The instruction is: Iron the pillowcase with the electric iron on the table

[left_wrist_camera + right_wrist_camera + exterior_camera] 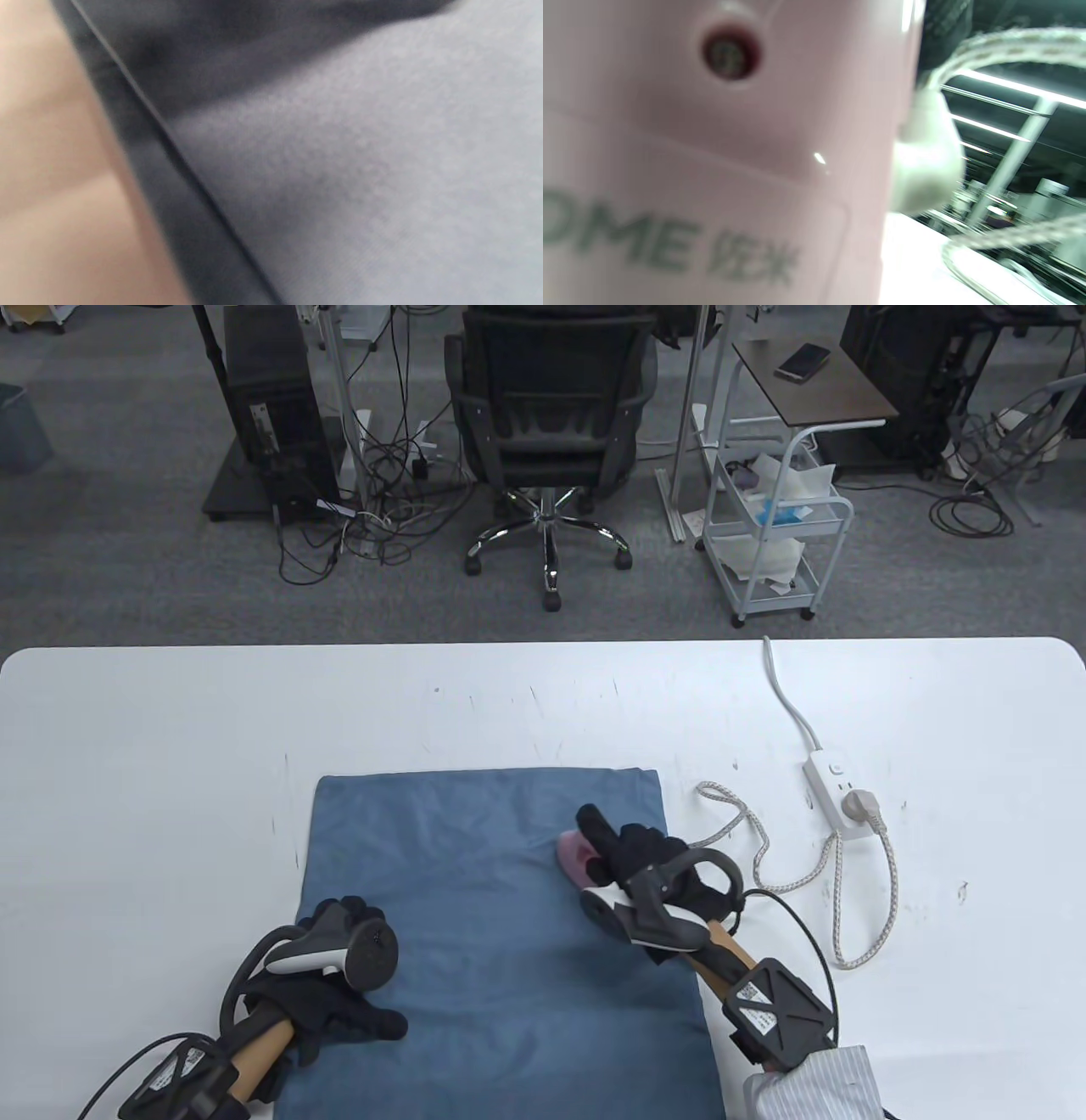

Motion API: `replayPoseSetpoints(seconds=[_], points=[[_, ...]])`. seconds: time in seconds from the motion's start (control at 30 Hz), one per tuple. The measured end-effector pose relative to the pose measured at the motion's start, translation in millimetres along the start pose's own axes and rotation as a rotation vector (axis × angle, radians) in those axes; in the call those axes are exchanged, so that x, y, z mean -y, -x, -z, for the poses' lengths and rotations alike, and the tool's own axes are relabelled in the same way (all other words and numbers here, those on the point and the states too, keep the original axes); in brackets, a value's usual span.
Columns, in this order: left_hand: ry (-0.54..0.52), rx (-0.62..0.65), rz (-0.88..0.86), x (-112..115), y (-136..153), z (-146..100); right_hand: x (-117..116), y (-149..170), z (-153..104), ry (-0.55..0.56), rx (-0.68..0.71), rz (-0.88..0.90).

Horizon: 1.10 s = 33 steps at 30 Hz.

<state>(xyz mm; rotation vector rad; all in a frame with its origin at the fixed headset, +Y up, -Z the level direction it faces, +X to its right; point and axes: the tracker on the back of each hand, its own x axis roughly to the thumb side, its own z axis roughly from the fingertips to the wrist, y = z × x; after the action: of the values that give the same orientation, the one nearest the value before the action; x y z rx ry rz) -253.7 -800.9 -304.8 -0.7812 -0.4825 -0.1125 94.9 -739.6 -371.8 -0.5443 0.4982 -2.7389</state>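
White worktop (170,729) in an office, chair and cart behind; blue pillowcase (475,899) lies flat at our near edge; left hand (339,993) rests on its left side, fingers look relaxed; right hand (653,874) grips the pink iron (575,855) on the cloth's right part, cord (797,882) trailing to a power strip (836,796); we judge the fabric soft and prone to shifting, the iron rigid, taken by its handle

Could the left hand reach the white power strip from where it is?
Probably not easily. The left hand rests on the pillowcase's near left corner, while the power strip lies far across the table, beyond the right hand gripping the iron.
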Motion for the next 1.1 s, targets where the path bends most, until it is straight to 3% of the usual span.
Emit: replayPoseSetpoints(seconds=[0.07,0.17,0.3,0.43,0.6,0.73,0.9,1.0,1.1], points=[[0.005,0.007,0.001,-0.3,0.5,0.1,-5.1,13.9,2.6,-0.025,-0.04,-0.025],[0.007,0.008,0.008,-0.9,0.1,-0.3,-2.8,14.8,9.0,-0.074,0.013,-0.044],[-0.03,-0.006,-0.018,0.2,4.4,-3.1,22.3,-15.4,12.9,0.039,0.221,-0.238],[-0.046,-0.058,-0.015,0.5,13.0,-6.7,33.9,-41.4,10.7,0.076,0.289,0.075],[-0.013,-0.044,-0.041,2.1,16.1,-4.3,26.8,-56.5,8.1,0.074,0.31,0.126],[-0.012,-0.037,-0.043,2.1,18.2,-3.3,13.7,-41.2,13.2,0.044,0.206,0.064],[-0.047,-0.023,-0.035,1.1,23.0,-0.6,-7.3,0.8,20.4,-0.014,0.003,-0.046],[-0.038,-0.023,-0.038,0.6,23.2,-0.3,-15.1,19.8,25.9,-0.065,-0.027,-0.106],[-0.04,-0.026,-0.037,1.0,23.0,-0.7,-12.3,33.2,39.9,-0.149,0.034,-0.222]])
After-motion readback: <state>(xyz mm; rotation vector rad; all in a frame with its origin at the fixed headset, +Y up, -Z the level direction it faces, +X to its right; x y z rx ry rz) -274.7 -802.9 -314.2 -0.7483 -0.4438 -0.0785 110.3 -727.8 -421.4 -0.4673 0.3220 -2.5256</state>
